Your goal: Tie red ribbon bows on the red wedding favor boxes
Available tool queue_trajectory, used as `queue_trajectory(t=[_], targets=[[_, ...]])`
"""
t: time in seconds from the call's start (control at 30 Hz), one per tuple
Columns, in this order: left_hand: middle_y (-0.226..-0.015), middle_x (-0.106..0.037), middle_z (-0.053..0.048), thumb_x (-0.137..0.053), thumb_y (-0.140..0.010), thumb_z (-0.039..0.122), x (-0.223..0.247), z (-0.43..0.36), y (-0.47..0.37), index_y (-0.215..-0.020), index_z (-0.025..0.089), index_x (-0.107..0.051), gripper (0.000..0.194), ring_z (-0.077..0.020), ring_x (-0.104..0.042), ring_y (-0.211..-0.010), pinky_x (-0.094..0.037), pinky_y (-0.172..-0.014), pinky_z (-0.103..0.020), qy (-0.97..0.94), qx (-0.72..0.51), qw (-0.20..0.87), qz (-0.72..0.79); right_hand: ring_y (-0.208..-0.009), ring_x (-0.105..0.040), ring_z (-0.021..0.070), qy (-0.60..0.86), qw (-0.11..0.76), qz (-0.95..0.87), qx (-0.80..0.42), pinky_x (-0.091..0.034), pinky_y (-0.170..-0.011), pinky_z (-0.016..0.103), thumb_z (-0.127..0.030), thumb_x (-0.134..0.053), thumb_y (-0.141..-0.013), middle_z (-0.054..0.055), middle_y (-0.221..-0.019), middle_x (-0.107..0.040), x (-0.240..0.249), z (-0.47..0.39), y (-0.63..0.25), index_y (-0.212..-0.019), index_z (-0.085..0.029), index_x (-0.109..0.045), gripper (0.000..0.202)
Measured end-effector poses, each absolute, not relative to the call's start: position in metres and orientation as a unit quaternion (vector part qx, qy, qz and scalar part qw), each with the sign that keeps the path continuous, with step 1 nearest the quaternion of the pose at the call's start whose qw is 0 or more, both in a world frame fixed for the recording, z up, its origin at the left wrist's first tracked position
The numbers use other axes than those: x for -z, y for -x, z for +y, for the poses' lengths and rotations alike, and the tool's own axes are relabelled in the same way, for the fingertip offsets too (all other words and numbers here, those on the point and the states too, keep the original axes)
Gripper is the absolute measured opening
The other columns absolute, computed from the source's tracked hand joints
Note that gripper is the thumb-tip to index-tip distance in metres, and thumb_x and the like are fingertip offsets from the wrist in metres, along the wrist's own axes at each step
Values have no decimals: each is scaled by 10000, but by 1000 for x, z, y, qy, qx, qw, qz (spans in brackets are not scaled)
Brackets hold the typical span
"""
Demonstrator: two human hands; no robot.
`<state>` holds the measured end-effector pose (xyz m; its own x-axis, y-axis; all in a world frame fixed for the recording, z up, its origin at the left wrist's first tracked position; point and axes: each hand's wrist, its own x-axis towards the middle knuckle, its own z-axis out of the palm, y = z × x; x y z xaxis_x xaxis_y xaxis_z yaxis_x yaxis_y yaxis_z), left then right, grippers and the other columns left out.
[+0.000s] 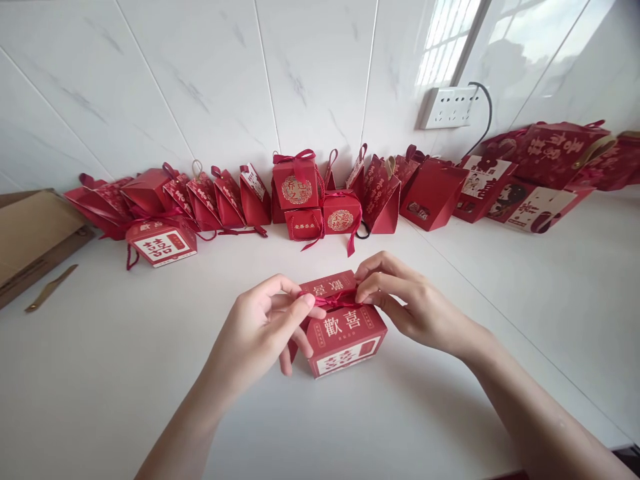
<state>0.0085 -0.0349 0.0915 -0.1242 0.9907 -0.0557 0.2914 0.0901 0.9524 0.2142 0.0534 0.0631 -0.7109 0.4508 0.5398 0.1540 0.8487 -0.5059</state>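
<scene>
A red gift box (pixel 345 327) with gold and white lettering stands on the white counter in front of me. Across its top runs a red ribbon (pixel 336 300), crossed or knotted near the middle. My left hand (pixel 273 320) pinches the ribbon's left part between thumb and forefinger, the other fingers hanging by the box's left side. At the box's right top edge, my right hand (pixel 400 293) has its thumb and fingers closed on the ribbon's right part. The ribbon ends are hidden by my fingers.
Many red gift boxes and bags line the tiled wall, including a stack with a bow (pixel 296 187) and a tilted box (pixel 163 243) at left. A cardboard box (pixel 45 233) and a flat tan strip (pixel 51 288) lie far left. A power strip (pixel 447 108) hangs on the wall.
</scene>
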Motion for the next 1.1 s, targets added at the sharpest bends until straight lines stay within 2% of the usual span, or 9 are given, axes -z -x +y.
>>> queue_trajectory(t=[0.17,0.3,0.4,0.63,0.87,1.1], targets=[[-470,-554,44,-589,-833,410,-83,-36,-4,-691,203,-521,260,-102,-523,-407,-371,-352,-170,-590,-427,306,614,-863,-552,150,175,338,-897,-226,-523,-713,289,-26,-407,-897,72,-987,-509,-63,54,-216,-887,-199,-558,230],[-585,-590,31,-580,-834,379,-75,-33,-4,-725,209,-553,204,-112,-551,-532,-424,-466,-197,-618,-427,237,616,-851,-555,153,172,334,-899,-224,-523,-704,292,-55,-408,-913,73,-975,-510,-64,54,-217,-872,-197,-565,216],[-727,-662,6,-570,-832,374,-72,-31,-5,-734,207,-559,193,-120,-576,-593,-444,-507,-210,-615,-419,248,620,-859,-559,143,170,326,-903,-222,-518,-716,277,-54,-416,-914,70,-983,-504,-65,55,-219,-860,-190,-569,212],[-858,-655,16,-528,-843,303,-68,-29,-3,-698,205,-462,187,-98,-535,-576,-413,-495,-206,-626,-381,312,604,-874,-561,142,170,313,-907,-223,-519,-708,273,-46,-432,-903,72,-1005,-497,-65,58,-223,-845,-190,-582,216],[-643,-518,42,-517,-844,271,-69,-28,2,-682,210,-435,191,-117,-502,-581,-399,-526,-220,-641,-373,329,585,-881,-565,159,180,308,-907,-223,-526,-689,290,-98,-430,-918,80,-1011,-509,-65,62,-227,-835,-200,-600,215],[-795,-554,8,-496,-822,197,-67,-26,-5,-675,201,-406,172,-114,-506,-635,-412,-564,-234,-657,-398,343,540,-872,-584,191,204,334,-889,-237,-519,-723,339,-235,-497,-908,86,-994,-558,-72,64,-227,-805,-195,-633,176]])
